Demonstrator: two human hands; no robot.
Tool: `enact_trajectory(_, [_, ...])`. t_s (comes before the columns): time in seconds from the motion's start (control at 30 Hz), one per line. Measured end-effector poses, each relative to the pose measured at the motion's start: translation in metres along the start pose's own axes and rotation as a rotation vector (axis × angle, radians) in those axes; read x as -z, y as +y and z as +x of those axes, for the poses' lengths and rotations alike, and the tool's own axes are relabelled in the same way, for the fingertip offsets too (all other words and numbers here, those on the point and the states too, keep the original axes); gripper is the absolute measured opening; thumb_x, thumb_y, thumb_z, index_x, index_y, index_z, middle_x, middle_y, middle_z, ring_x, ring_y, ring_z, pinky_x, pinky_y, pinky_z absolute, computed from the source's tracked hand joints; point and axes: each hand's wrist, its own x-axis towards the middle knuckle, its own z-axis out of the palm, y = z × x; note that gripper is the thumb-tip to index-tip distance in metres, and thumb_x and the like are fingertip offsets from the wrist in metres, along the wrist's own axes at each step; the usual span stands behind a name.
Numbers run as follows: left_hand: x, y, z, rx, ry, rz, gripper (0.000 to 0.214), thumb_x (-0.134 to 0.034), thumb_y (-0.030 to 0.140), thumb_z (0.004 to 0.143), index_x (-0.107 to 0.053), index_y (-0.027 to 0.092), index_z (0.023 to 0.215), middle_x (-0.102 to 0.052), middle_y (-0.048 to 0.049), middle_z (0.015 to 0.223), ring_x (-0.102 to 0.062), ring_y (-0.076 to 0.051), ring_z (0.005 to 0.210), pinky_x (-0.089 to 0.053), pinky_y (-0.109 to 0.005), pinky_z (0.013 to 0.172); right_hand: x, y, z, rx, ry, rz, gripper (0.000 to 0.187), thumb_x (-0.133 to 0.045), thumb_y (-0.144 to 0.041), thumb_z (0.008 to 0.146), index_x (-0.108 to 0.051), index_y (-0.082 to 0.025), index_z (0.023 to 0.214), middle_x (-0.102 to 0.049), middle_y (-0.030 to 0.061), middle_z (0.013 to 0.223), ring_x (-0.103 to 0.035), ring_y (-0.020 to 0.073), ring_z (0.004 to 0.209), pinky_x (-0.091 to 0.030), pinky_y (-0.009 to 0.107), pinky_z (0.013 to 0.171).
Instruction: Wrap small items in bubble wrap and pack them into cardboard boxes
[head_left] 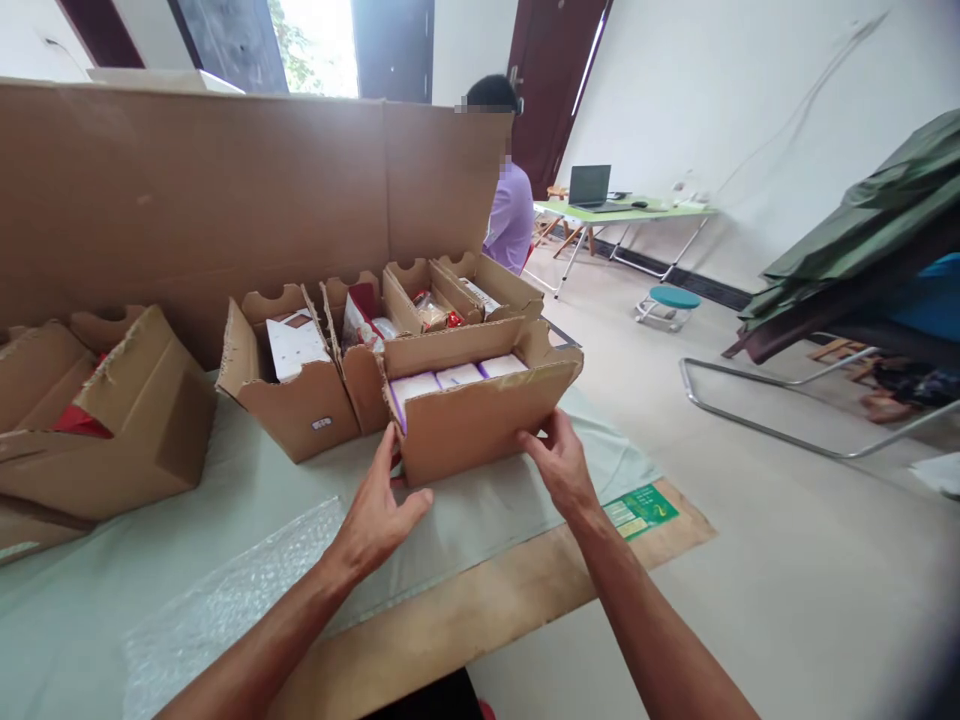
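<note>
A small open-topped cardboard box (pixel 480 425) stands at the front of the row, with several white packets with purple edges (pixel 459 376) lined up inside. My left hand (pixel 379 515) is against its left end, fingers along the side and thumb stretched out near the lower front. At the lower right corner my right hand (pixel 559 465) grips the box, thumb on the front face and fingers round the end. Together the hands hold the box from both ends. Whether its bottom is fully on the table is hard to tell.
Behind are more cardboard boxes (pixel 300 420) with packets, and a tall cardboard panel (pixel 262 190). Another cardboard box (pixel 150 440) stands left. Bubble wrap (pixel 240 590) lies on the cloth-covered table (pixel 465 520). Beyond sit a person in purple (pixel 511 215), a stool (pixel 673 297) and a laptop (pixel 590 187).
</note>
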Motion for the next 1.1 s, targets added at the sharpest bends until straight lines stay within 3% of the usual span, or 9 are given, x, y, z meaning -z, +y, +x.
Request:
enact_trajectory(0.1, [0.007, -0.006, 0.007, -0.038, 0.042, 0.066, 0.094, -0.064, 0.036, 0.084, -0.019, 0.021, 0.164, -0.033, -0.0200, 0.167, -0.051, -0.035, 0.143, -0.054, -0.052, 0.107, 0.008, 0.010, -0.009, 0.009, 0.126, -0.030, 0.065, -0.070, -0.040, 0.080, -0.054, -0.019, 0.139, -0.062, 0.0166, 0.140, -0.060, 0.0319, 0.128, -0.059, 0.047, 0.093])
enact_trajectory(0.2, [0.046, -0.014, -0.027, -0.133, 0.172, 0.350, 0.063, -0.062, 0.035, 0.090, -0.048, 0.024, 0.151, -0.049, -0.0158, 0.159, -0.053, -0.034, 0.141, -0.051, -0.056, 0.110, 0.009, 0.017, -0.047, 0.019, 0.168, -0.156, 0.058, -0.067, -0.042, 0.087, -0.057, -0.020, 0.140, -0.061, 0.0177, 0.143, -0.061, 0.0329, 0.129, -0.059, 0.050, 0.095])
enact_trajectory(0.27, [0.082, -0.016, -0.068, -0.187, 0.246, 0.556, 0.041, -0.060, 0.034, 0.094, -0.063, 0.024, 0.134, -0.061, -0.0132, 0.147, -0.057, -0.032, 0.138, -0.049, -0.057, 0.112, 0.004, 0.014, -0.075, 0.064, 0.047, -0.223, 0.039, -0.063, -0.037, 0.093, -0.065, -0.022, 0.129, -0.067, 0.0145, 0.135, -0.065, 0.0301, 0.122, -0.059, 0.048, 0.095])
enact_trajectory(0.33, [0.114, -0.013, -0.111, -0.184, 0.291, 0.718, 0.030, -0.060, 0.032, 0.096, -0.069, 0.023, 0.123, -0.069, -0.0127, 0.136, -0.059, -0.032, 0.135, -0.050, -0.056, 0.111, -0.008, 0.002, -0.094, 0.159, -0.165, -0.236, 0.023, -0.060, -0.029, 0.097, -0.071, -0.023, 0.116, -0.073, 0.0105, 0.124, -0.069, 0.0264, 0.113, -0.058, 0.045, 0.096])
enact_trajectory(0.43, [0.142, -0.009, -0.160, -0.130, 0.333, 0.860, 0.024, -0.062, 0.029, 0.097, -0.069, 0.022, 0.118, -0.071, -0.0135, 0.129, -0.059, -0.033, 0.134, -0.053, -0.055, 0.107, -0.043, -0.022, -0.106, 0.377, -0.491, -0.182, 0.022, -0.058, -0.019, 0.099, -0.072, -0.025, 0.114, -0.075, 0.0072, 0.117, -0.070, 0.0232, 0.110, -0.057, 0.042, 0.098])
enact_trajectory(0.57, [0.146, -0.020, -0.189, -0.137, 0.383, 0.938, 0.022, -0.061, 0.027, 0.098, -0.068, 0.020, 0.118, -0.070, -0.0154, 0.129, -0.060, -0.034, 0.132, -0.054, -0.056, 0.106, -0.101, -0.048, -0.109, 0.632, -0.783, -0.219, 0.029, -0.058, -0.013, 0.098, -0.071, -0.023, 0.122, -0.073, 0.0095, 0.125, -0.066, 0.0254, 0.116, -0.055, 0.045, 0.099])
enact_trajectory(0.7, [0.140, -0.036, -0.193, -0.176, 0.379, 0.942, 0.023, -0.062, 0.029, 0.098, -0.066, 0.020, 0.118, -0.069, -0.0162, 0.129, -0.062, -0.036, 0.130, -0.053, -0.058, 0.105, -0.138, -0.048, -0.111, 0.740, -0.908, -0.407, 0.020, -0.063, -0.013, 0.096, -0.075, -0.018, 0.112, -0.073, 0.0130, 0.128, -0.065, 0.0306, 0.119, -0.052, 0.047, 0.095])
enact_trajectory(0.87, [0.142, -0.037, -0.195, -0.178, 0.383, 0.907, 0.031, -0.065, 0.032, 0.096, -0.064, 0.020, 0.124, -0.064, -0.0177, 0.138, -0.059, -0.037, 0.134, -0.050, -0.059, 0.109, -0.142, -0.048, -0.109, 0.562, -0.850, -0.322, 0.016, -0.061, -0.018, 0.101, -0.076, -0.021, 0.102, -0.080, 0.0058, 0.104, -0.073, 0.0229, 0.100, -0.050, 0.039, 0.090])
enact_trajectory(1.1, [0.159, -0.039, -0.194, -0.099, 0.476, 0.775, 0.032, -0.062, 0.035, 0.096, -0.067, 0.023, 0.125, -0.072, -0.0123, 0.130, -0.062, -0.032, 0.131, -0.048, -0.055, 0.113, -0.136, -0.086, -0.108, 0.289, -0.820, -0.240, 0.023, -0.053, -0.031, 0.101, -0.073, -0.025, 0.091, -0.079, 0.0019, 0.094, -0.072, 0.0217, 0.090, -0.050, 0.037, 0.089])
